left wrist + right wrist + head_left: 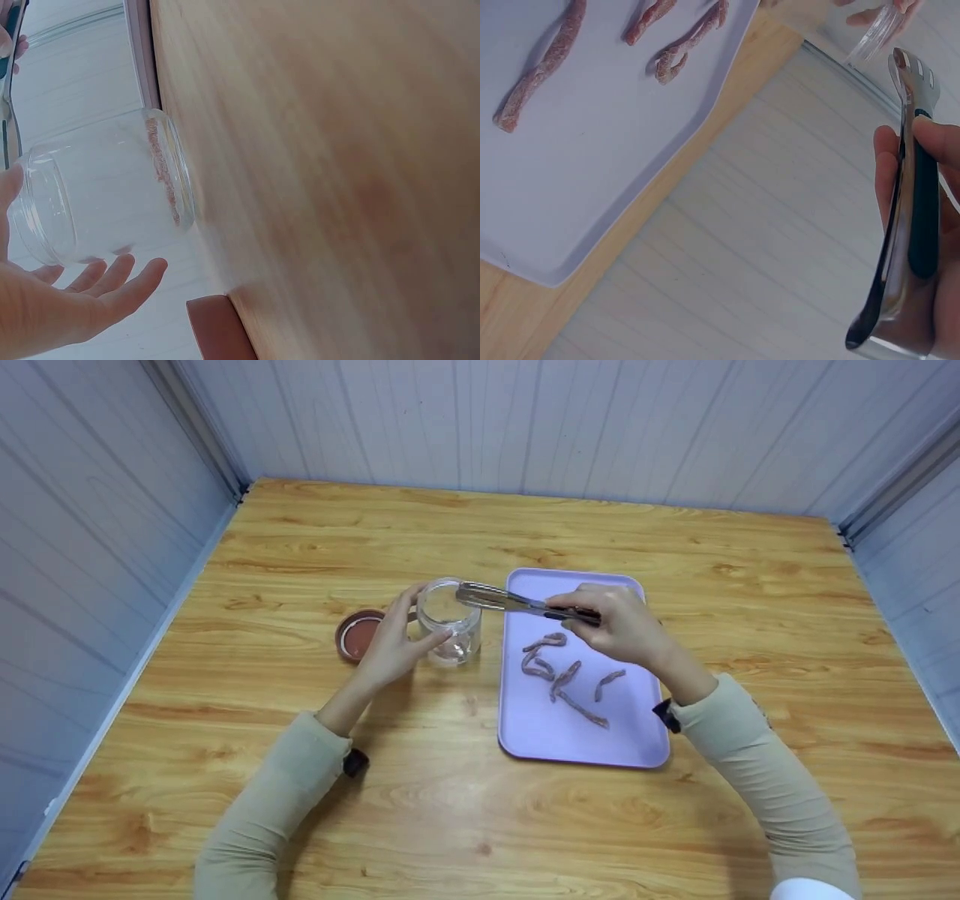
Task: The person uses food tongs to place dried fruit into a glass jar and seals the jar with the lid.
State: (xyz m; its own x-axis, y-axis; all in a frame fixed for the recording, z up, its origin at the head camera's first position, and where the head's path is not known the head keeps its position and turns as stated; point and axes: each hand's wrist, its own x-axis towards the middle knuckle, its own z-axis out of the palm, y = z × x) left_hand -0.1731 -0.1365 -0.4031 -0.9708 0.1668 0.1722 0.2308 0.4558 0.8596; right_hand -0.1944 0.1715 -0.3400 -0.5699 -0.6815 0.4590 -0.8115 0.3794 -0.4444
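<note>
My left hand (391, 649) grips a clear jar (463, 643), the thumb near its rim and the fingers around its far side. A brownish-red strip of dried meat (162, 171) lies at the bottom of the jar in the left wrist view. My right hand (619, 622) holds metal tongs (904, 217) with dark green grips. In the head view the tongs' tips overlap the jar's open mouth, and no strip shows between them. Several more meat strips (581, 709) lie on the lilac tray (540, 744) below my right hand.
A reddish-brown lid (360, 637) lies on the wooden table (450, 817), left of the jar and partly behind my left hand. Pale panel walls (480, 427) stand at the table's back and sides.
</note>
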